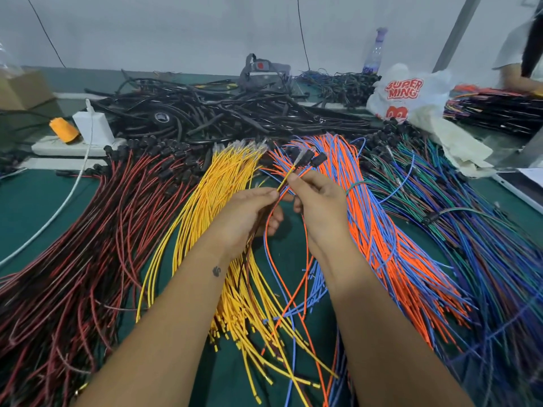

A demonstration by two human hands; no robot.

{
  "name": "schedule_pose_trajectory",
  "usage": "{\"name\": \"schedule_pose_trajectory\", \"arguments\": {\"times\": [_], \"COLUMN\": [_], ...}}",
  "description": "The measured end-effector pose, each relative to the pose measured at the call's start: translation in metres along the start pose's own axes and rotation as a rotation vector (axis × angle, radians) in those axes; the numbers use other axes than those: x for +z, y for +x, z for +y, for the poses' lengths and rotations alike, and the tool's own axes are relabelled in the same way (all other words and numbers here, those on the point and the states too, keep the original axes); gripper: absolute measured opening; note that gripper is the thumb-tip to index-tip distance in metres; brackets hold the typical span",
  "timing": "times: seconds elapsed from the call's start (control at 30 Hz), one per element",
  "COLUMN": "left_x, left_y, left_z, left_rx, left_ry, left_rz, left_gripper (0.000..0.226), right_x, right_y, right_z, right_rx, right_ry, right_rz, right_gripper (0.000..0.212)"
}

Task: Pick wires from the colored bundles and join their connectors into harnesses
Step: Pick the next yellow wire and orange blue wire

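Observation:
Four bundles fan across the green table: red-and-black wires (88, 245), yellow wires (217, 183), orange-and-blue wires (379, 230), and green, blue and purple wires (470, 230). My left hand (249, 212) pinches a yellow wire (286, 176) between thumb and fingers, above the gap between the yellow and orange bundles. My right hand (317, 198) pinches the same small group of wires just beyond it. The group ends in black connectors (311, 157) and a clear terminal sleeve. Loose orange and blue wires (293, 259) hang from my hands down to the table.
A heap of black cables (223, 113) fills the back of the table. A white power strip with a charger (91, 127) and an orange spool (63, 129) sit back left. A white plastic bag (411, 92) and a bottle (376, 54) stand back right, near another person (520, 54).

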State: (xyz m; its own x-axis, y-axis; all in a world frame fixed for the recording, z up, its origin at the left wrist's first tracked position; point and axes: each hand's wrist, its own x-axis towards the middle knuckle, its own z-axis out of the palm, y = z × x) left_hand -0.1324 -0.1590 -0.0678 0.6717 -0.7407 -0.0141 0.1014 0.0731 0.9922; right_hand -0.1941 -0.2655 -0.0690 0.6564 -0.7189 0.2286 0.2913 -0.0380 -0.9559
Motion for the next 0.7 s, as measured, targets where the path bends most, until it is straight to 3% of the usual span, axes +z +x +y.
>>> {"name": "schedule_pose_trajectory", "arguments": {"times": [0.23,0.57,0.7], "left_x": [-0.001,0.001,0.002], "left_y": [0.002,0.006,0.009], "left_z": [-0.003,-0.006,-0.004], "left_rx": [-0.009,-0.029,0.001], "left_ry": [0.016,0.052,-0.052], "left_rz": [0.002,0.019,0.121], "left_gripper": [0.027,0.038,0.029], "right_x": [0.000,0.001,0.012], "right_y": [0.001,0.000,-0.008], "right_z": [0.005,0.007,0.003], "right_rx": [-0.099,-0.112,0.021], "right_ry": [-0.172,-0.228,-0.144], "right_rz": [-0.013,-0.086,-0.206], "right_gripper": [0.022,0.032,0.011]}}
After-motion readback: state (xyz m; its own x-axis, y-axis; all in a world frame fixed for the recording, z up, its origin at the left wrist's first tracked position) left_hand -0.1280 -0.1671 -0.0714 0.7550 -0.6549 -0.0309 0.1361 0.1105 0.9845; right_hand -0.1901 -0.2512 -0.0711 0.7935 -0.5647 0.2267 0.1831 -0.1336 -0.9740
